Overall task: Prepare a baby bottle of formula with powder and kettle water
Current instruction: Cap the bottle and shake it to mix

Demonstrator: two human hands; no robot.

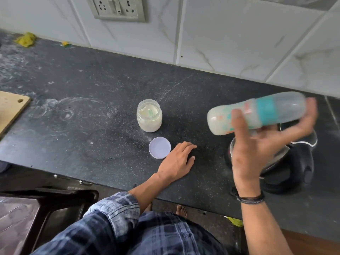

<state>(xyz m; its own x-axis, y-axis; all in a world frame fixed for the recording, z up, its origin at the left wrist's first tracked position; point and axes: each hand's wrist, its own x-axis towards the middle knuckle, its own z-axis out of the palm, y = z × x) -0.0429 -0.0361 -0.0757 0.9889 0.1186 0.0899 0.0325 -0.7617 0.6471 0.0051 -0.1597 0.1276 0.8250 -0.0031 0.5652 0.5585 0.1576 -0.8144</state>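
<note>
Right hand [257, 148]: gripping the bottle [257, 113], thumb across the front, fingers curled behind the capped end. The bottle is held in the air, above the kettle [301, 162] and tipped almost level. It is blurred, which suggests shaking.

Bottle contents: milky, off-white liquid fills the lower part. The teal ring and clear cap are on.

Left hand [177, 161]: open, palm down, fingers resting flat on the desk [92, 89], holding nothing. It lies just beside the lid [159, 147].

Jar [149, 116]: stands open near the middle of the desk, holding pale powder with a scoop [150, 113] left inside. The lid lies flat on the desk in front of the jar, apart from it.

Kettle: on the desk at right, partly hidden behind the right hand. Whether it holds any water cannot be told.

Other: a wooden board [11, 109] sits at the left edge. Powder smears mark the desk.

Progress (judged):
- Powder and water appear to be in the bottle already, and it is closed.
- The step in hand is the mixing.
- Left to do: finish the shake until no lumps show, set the bottle down upright, and put the lid back on the jar.
- The task looks near its end.
</note>
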